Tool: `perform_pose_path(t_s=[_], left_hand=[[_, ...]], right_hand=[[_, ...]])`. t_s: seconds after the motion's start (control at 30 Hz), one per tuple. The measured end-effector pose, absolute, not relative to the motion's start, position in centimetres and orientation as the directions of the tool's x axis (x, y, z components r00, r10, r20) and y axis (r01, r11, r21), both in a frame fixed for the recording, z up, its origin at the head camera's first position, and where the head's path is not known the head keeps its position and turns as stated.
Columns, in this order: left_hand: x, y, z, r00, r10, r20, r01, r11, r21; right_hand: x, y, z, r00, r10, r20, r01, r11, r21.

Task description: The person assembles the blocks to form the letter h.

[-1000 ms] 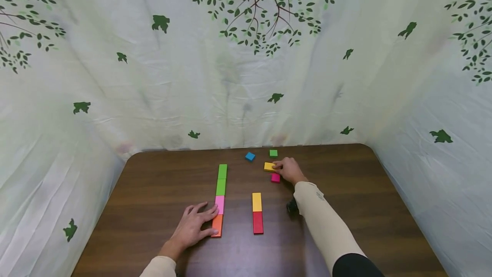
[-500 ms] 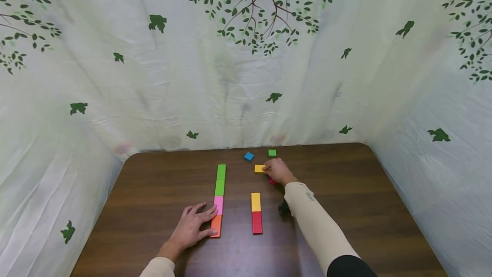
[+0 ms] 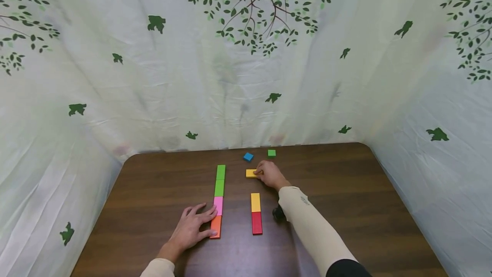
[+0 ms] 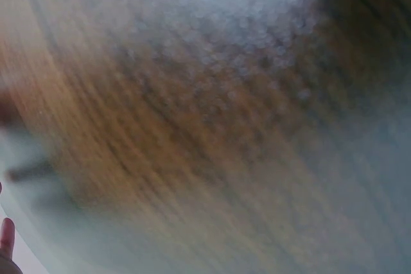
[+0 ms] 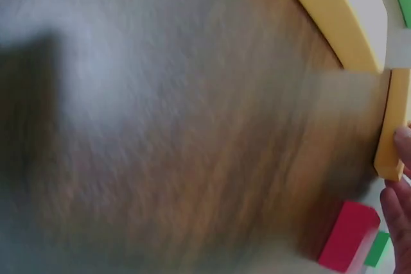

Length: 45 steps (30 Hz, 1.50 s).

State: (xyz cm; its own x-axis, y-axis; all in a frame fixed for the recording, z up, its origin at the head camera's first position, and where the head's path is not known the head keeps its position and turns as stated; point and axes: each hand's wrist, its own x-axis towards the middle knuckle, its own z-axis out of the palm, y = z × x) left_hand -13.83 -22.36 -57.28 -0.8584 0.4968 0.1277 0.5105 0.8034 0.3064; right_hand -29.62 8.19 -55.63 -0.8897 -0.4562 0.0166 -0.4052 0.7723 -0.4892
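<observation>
My right hand pinches one end of a yellow block between thumb and fingers, close over the table toward the back. In the right wrist view the held yellow block shows at the right edge, near the fingertips. My left hand rests with fingers spread on the near end of a row: an orange block, a pink block and two green blocks. Another yellow block lies end to end with a red block, between the hands.
At the back of the brown table lie a blue block and a small green block. A magenta block, hidden in the head view, shows in the right wrist view. A leaf-printed curtain surrounds the table's back and sides.
My right hand has moved left and slightly nearer with the yellow block. The magenta block has become hidden in the head view. My left hand has stayed on the row.
</observation>
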Motion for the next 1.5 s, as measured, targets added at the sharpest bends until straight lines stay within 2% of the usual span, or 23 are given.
perform_pose_path(t_s=[0.4, 0.87, 1.23, 1.5], left_hand=[[-13.9, -22.2, -56.8, -0.886, 0.464, 0.009, 0.439, 0.832, 0.339], [-13.9, -22.2, -56.7, -0.882, 0.471, 0.022, 0.450, 0.825, 0.341], [-13.9, -22.1, -56.8, -0.870, 0.486, 0.078, 0.483, 0.814, 0.322], [-13.9, -22.3, -56.8, -0.874, 0.483, 0.063, 0.475, 0.816, 0.329]], right_hand=[[-29.0, 6.6, -55.5, -0.848, -0.530, 0.001, -0.461, 0.737, -0.494], [-28.2, 3.8, -55.4, -0.845, -0.534, -0.007, -0.473, 0.754, -0.456], [-27.5, 2.6, -55.4, -0.828, -0.560, 0.005, -0.491, 0.721, -0.489], [-27.1, 2.2, -55.2, -0.833, -0.553, -0.010, -0.472, 0.722, -0.506]])
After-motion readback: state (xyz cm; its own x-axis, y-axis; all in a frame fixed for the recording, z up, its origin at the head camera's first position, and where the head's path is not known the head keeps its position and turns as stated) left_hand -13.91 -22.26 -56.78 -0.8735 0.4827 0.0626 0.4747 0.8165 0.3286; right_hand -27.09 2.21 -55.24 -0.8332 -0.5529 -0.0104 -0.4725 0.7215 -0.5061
